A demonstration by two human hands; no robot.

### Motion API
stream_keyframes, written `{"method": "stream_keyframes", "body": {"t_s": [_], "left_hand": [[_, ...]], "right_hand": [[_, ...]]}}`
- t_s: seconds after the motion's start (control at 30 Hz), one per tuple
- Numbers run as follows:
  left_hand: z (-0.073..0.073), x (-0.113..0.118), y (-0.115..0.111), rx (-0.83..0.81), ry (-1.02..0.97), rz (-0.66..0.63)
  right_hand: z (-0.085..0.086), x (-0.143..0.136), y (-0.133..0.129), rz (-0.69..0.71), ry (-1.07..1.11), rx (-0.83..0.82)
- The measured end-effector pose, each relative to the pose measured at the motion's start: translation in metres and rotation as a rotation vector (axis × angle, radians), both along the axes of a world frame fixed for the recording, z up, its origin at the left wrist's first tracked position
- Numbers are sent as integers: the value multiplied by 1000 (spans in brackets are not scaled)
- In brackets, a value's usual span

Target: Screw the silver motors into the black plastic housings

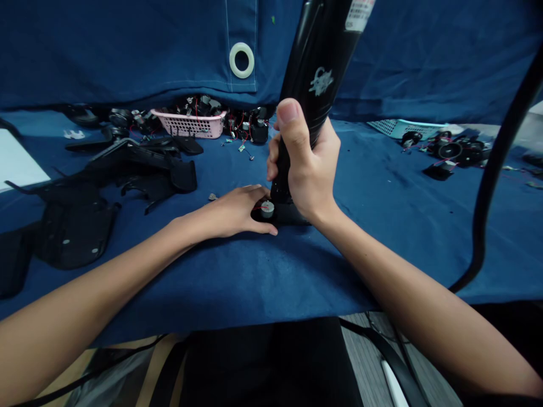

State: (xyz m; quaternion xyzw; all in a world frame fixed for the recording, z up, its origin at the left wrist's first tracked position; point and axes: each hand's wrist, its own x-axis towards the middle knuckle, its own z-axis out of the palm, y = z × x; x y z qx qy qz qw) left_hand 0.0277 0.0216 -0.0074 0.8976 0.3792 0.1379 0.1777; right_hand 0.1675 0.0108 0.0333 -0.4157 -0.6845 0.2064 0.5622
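Observation:
My right hand (pixel 311 161) is wrapped round a thick black cylindrical tool (pixel 318 73) with a white label near its top. The tool leans slightly to the right, its lower end against a flat black part (pixel 292 215) on the blue cloth. My left hand (pixel 241 212) grips the left end of that part between thumb and fingers. Between them a round silver piece (pixel 267 209) with a red wire shows on the part. The tool's tip is hidden.
Black plastic shells (pixel 76 220) lie at the left. Behind stand a pink basket (pixel 207 125) of small parts and a teal basket (pixel 394 129). Black speaker-like parts (pixel 449 150) lie at the right, near a thick black cable (pixel 481 226). A blue curtain (pixel 127 51) hangs behind.

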Motion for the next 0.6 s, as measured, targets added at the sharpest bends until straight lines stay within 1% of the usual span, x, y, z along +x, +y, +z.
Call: {"method": "stream_keyframes", "body": {"t_s": [0.37,0.5,0.6], "left_hand": [[-3,0,-1,17,-14,-7],[-2,0,1,28,-12,-20],[-1,-1,2,17,-22,-32]], "right_hand": [[2,1,-1,-25,-8,-1],[1,0,0,-7,-39,-19],[1,0,1,36,-98,-60]]}}
